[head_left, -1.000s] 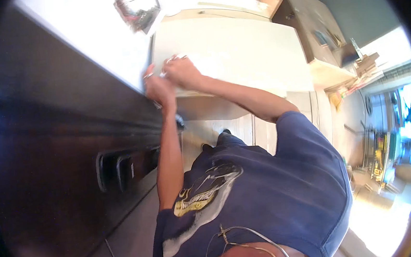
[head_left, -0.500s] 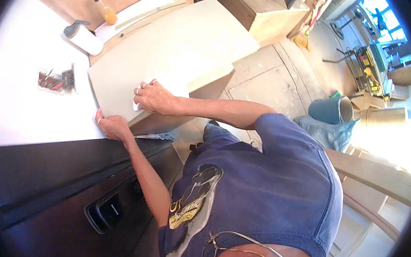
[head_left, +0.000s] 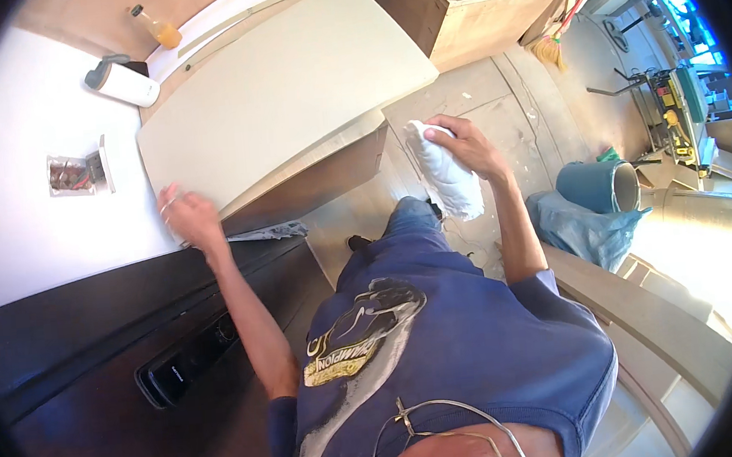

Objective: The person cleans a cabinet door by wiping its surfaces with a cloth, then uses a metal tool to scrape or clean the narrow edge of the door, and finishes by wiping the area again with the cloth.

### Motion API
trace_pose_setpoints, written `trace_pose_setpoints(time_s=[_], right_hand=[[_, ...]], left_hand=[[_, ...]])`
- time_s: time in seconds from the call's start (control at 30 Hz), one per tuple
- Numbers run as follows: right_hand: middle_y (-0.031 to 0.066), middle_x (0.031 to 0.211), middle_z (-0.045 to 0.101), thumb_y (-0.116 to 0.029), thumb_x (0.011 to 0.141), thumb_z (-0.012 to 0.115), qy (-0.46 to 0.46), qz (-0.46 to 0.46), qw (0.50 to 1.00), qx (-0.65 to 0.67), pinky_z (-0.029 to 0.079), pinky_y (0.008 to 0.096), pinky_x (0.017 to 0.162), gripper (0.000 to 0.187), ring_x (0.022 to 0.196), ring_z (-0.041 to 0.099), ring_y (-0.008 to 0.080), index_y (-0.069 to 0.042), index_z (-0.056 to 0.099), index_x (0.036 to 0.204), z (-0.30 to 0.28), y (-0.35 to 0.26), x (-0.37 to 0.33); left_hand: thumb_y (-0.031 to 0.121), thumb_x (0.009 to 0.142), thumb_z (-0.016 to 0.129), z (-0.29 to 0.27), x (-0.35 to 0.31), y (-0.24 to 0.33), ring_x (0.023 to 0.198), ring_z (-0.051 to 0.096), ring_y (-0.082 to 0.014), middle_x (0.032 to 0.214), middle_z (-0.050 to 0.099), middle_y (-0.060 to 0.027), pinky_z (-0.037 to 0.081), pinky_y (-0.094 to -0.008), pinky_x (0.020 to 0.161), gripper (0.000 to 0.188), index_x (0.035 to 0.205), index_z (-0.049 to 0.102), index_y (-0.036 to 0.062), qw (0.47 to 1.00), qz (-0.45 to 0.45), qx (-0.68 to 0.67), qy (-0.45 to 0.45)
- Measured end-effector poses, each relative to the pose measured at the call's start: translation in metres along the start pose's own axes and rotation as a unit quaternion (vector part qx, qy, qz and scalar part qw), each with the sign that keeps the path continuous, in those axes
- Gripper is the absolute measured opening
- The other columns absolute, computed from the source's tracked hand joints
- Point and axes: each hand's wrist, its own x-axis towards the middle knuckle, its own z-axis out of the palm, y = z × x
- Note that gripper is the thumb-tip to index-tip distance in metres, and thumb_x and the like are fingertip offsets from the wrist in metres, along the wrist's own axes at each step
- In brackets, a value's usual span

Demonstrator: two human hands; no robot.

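A pale, flat board (head_left: 286, 89) with a rounded front edge lies across a wooden piece at the wall. My left hand (head_left: 190, 216) is at the board's near left corner, its fingers loosely apart and slightly blurred; whether it presses on the surface is hard to tell. Off the board, over the floor to its right, my right hand (head_left: 468, 146) is closed round a folded white cloth (head_left: 450, 179). The cloth hangs down from the thumb and fingers.
Behind the board stand a white tumbler (head_left: 127, 84) and an orange-filled bottle (head_left: 159, 30). An open wall box with wires (head_left: 74, 176) is at left. A wooden cabinet (head_left: 487, 21), broom (head_left: 550, 49), blue bucket (head_left: 591, 187) and plastic bag (head_left: 585, 228) are on the right.
My right hand has lifted the cloth off the board and swung right, over the floor. The left hand has loosened from its hold on the corner. The view has shifted a little.
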Motion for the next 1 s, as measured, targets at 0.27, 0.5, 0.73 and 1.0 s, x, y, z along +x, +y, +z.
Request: trace_pose_setpoints(time_s=[0.27, 0.5, 0.73, 1.0], right_hand=[[0.0112, 0.091, 0.071, -0.034, 0.098, 0.065, 0.066, -0.026, 0.997, -0.038, 0.050, 0.0341, 0.078, 0.036, 0.086, 0.064, 0.0172, 0.000, 0.069, 0.113, -0.100, 0.125, 0.006], [0.0119, 0.090, 0.072, -0.031, 0.097, 0.067, 0.131, 0.111, 0.985, -0.006, 0.051, 0.0350, 0.077, 0.035, 0.084, 0.066, 0.0184, 0.000, 0.070, 0.113, -0.213, 0.218, -0.035], [0.0174, 0.094, 0.073, -0.034, 0.097, 0.065, 0.086, 0.106, 0.989, -0.054, 0.052, 0.0385, 0.078, 0.037, 0.085, 0.070, 0.0263, -0.002, 0.070, 0.114, -0.256, 0.237, -0.014], [0.0207, 0.098, 0.073, -0.030, 0.096, 0.065, 0.061, -0.003, 0.998, -0.035, 0.052, 0.0390, 0.083, 0.034, 0.091, 0.070, 0.0314, -0.001, 0.070, 0.114, -0.235, 0.212, 0.043]], left_hand=[[0.015, 0.086, 0.076, 0.070, -0.047, 0.328, 0.108, 0.064, -0.0303, 0.115, 0.069, -0.0092, 0.050, -0.0429, 0.092, 0.028, 0.113, 0.069, 0.0086, 0.934, 0.216, -0.222, -0.175], [0.009, 0.077, 0.081, 0.104, -0.073, 0.372, 0.099, 0.064, -0.0262, 0.104, 0.068, -0.0025, 0.050, -0.0413, 0.087, 0.021, 0.096, 0.074, 0.0145, 0.947, 0.240, -0.189, -0.100], [-0.001, 0.080, 0.074, 0.101, -0.075, 0.402, 0.097, 0.063, -0.0295, 0.101, 0.067, -0.0074, 0.052, -0.0422, 0.084, 0.014, 0.089, 0.067, 0.0062, 0.952, 0.245, -0.140, -0.118], [0.002, 0.095, 0.053, 0.079, -0.066, 0.360, 0.100, 0.064, -0.0345, 0.106, 0.065, -0.0164, 0.052, -0.0442, 0.088, 0.011, 0.103, 0.061, 0.0000, 0.963, 0.066, -0.199, -0.167]])
